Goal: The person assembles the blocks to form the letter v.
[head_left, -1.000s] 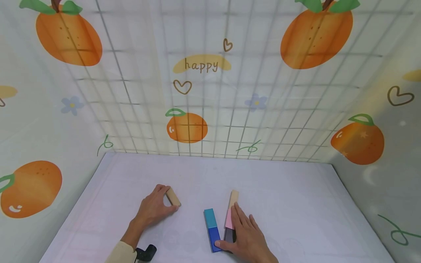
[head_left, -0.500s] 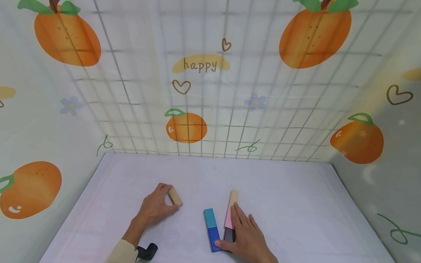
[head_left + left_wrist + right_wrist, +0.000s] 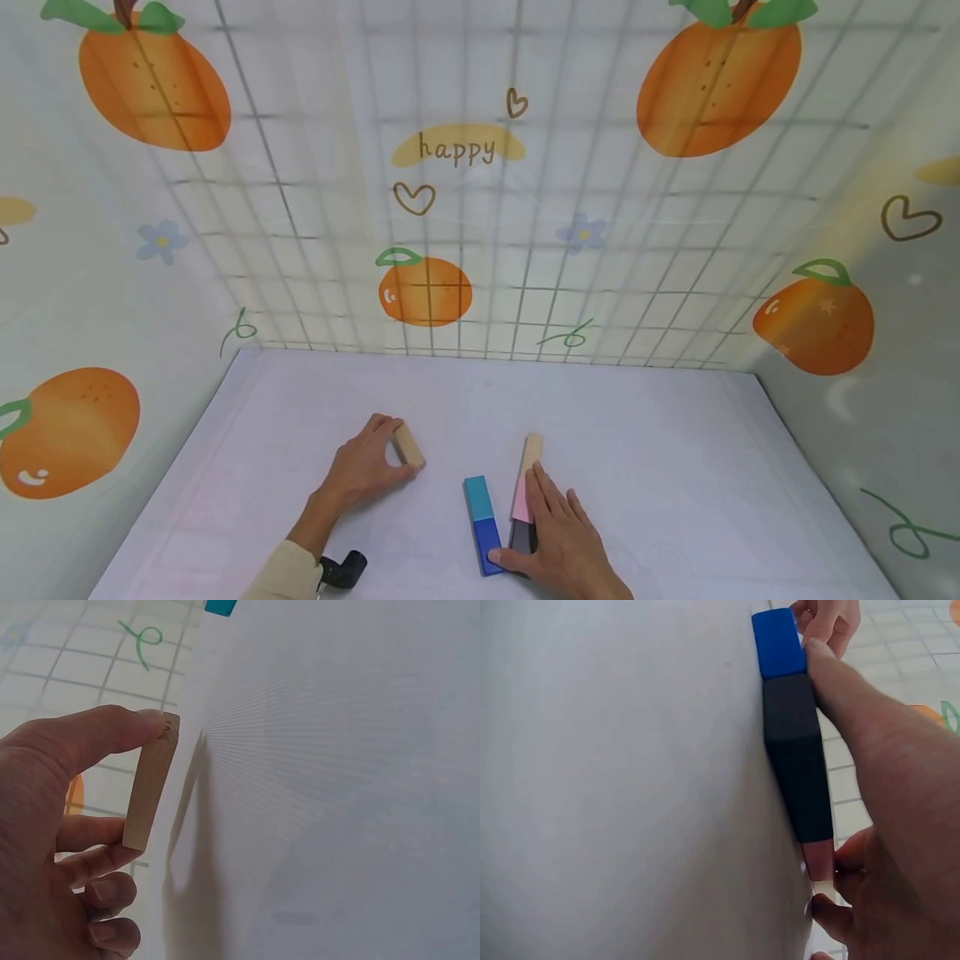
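Note:
My left hand pinches a plain wooden block between thumb and fingertips. In the left wrist view, the thumb is on one end of this wooden block and fingers are on the other. My right hand rests with fairly straight fingers along a row of blocks: plain wood, pink and black. Its thumb touches the dark blue block, which lies end to end with a teal block. The palm partly covers the black block.
A white table lies under the blocks. Behind and at both sides hangs a pale curtain printed with oranges. A black device sits at the left wrist.
My left hand has moved a little to the right and away from me with the wooden block, nearer the teal block. The right hand and the coloured blocks have stayed in place.

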The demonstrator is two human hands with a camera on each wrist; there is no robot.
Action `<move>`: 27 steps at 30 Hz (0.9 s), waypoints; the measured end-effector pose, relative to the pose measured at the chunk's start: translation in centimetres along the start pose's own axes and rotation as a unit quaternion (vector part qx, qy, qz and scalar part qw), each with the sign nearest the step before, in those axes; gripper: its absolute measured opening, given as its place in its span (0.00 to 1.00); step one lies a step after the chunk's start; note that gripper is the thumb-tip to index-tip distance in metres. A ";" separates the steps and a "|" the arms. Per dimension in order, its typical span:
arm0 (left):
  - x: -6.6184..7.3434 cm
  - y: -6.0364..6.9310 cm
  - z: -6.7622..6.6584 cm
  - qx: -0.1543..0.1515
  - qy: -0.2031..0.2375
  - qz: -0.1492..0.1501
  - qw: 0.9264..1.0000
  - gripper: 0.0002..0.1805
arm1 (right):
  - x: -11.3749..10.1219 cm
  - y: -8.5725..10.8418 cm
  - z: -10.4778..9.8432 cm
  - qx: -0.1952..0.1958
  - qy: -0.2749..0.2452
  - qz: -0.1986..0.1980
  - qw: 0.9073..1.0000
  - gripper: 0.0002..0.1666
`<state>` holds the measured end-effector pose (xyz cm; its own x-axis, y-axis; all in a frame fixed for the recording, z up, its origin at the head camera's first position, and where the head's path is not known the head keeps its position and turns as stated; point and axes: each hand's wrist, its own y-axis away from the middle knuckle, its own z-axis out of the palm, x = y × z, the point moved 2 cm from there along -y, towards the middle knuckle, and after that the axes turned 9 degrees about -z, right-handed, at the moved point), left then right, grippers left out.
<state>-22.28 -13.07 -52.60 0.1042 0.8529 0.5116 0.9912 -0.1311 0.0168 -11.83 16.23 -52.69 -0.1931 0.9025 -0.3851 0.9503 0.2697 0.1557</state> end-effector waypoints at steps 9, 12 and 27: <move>0.6 -0.1 -0.1 -0.002 0.001 0.019 1.000 0.42 | 0.0 -0.1 -0.1 -0.006 0.001 0.009 1.000 0.83; 0.9 -0.2 -0.1 -0.003 0.001 0.024 1.000 0.42 | -0.1 -0.1 -0.2 -0.007 0.004 0.011 1.000 0.84; 2.0 -0.8 0.5 -0.024 -0.009 0.041 0.999 0.43 | 0.0 -0.1 -0.1 -0.008 0.004 0.013 1.000 0.83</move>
<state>-22.77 -11.02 -52.05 0.1863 0.8477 0.4967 0.9745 -0.2239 0.0165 -11.96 16.19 -52.65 -0.1698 0.9123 -0.3726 0.9512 0.2506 0.1800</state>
